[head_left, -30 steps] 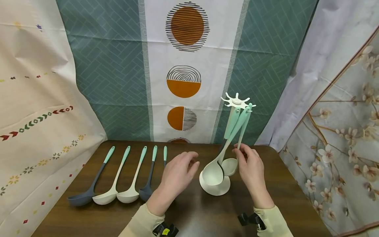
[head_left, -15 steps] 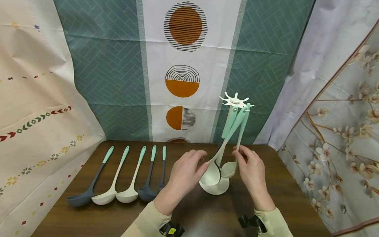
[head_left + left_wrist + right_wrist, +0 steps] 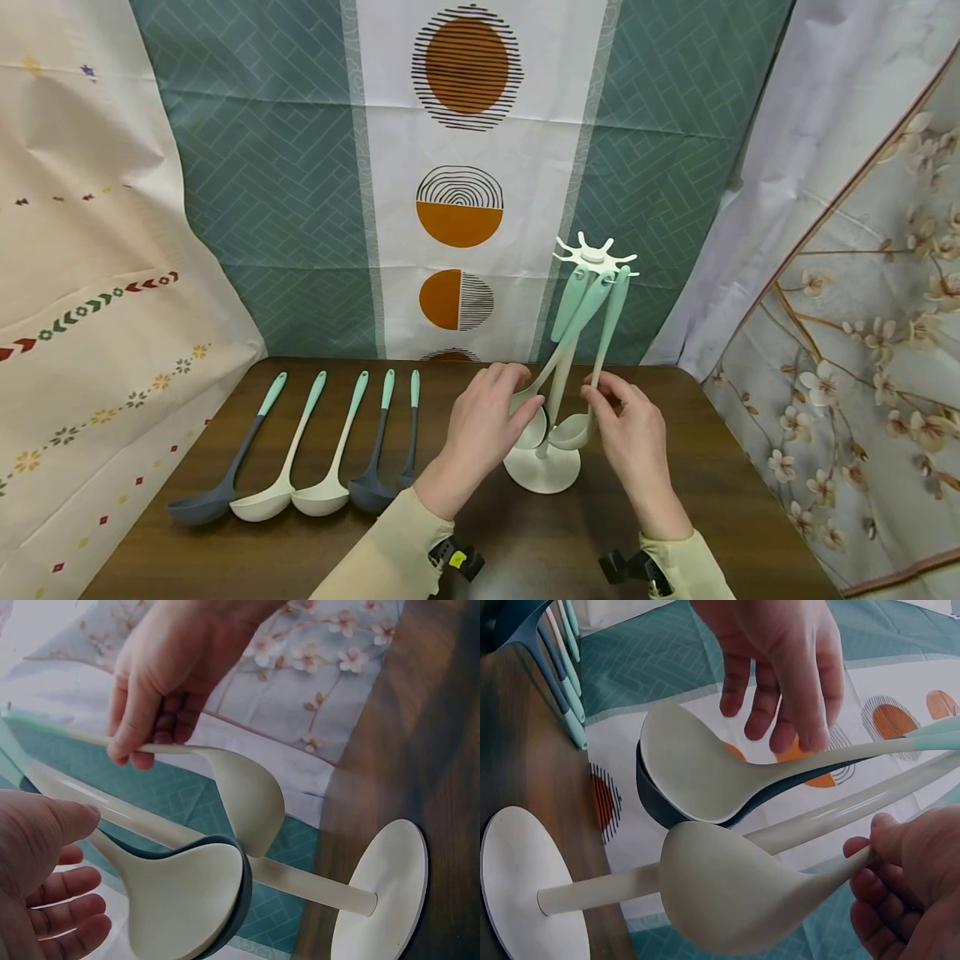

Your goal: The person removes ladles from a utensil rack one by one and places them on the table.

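Note:
A cream stand (image 3: 551, 479) with a round base and a spoked top carries hanging ladles with mint handles. My right hand (image 3: 630, 437) pinches the stem of a cream ladle (image 3: 735, 889) on the stand's right side, between thumb and fingers. To the left, another cream ladle (image 3: 180, 896) hangs nested against a dark blue-grey ladle (image 3: 651, 799). Beside these two is my left hand (image 3: 483, 425), its fingers loosely bent and not wrapped round anything. Whether its index fingertip touches the cream stem cannot be told. In the head view this hand partly covers the nested bowls.
Several ladles lie in a row on the left of the brown table (image 3: 510, 575), among them a dark ladle (image 3: 206, 507) and a cream ladle (image 3: 322, 498). A patterned curtain (image 3: 300, 167) hangs behind, and a flowered cloth (image 3: 847, 400) hangs at the right.
My left hand has moved right to the nested ladles. The hanging ladles and stand top have shifted slightly left, as has my right hand, still pinching its ladle.

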Tool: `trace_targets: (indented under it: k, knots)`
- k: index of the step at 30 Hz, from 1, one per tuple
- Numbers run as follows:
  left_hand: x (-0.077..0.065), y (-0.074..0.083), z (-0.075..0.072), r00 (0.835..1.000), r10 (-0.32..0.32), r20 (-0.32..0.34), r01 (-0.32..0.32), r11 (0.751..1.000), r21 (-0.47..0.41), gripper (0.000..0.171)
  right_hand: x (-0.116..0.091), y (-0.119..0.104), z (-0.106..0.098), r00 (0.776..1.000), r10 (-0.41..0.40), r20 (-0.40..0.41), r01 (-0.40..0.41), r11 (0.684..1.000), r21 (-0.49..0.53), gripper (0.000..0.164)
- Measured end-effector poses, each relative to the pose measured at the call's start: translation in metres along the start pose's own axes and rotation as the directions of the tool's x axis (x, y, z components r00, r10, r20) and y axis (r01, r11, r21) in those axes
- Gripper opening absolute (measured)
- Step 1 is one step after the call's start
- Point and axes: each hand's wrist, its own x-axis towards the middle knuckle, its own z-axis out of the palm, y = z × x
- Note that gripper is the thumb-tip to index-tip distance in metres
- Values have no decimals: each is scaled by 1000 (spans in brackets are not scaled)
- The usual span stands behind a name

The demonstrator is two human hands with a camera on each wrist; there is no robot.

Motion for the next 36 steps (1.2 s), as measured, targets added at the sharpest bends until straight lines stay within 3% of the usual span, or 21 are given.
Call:
trace_targets:
  k: [10,23,36]
  knots:
    - [6,-4,12,998,4,-62,-1,999,51,25,-2,-5,3,1000,5,-2,-5,1000,27,12]
    - [10,-2,17,988,85,-131,-70,991,114,20,-3,-3,2,999,32,-3,-31,999,30,12]
    - [8,-2,20,973,125,-192,-105,988,109,17,-2,1,4,1000,31,-2,-31,999,43,10]
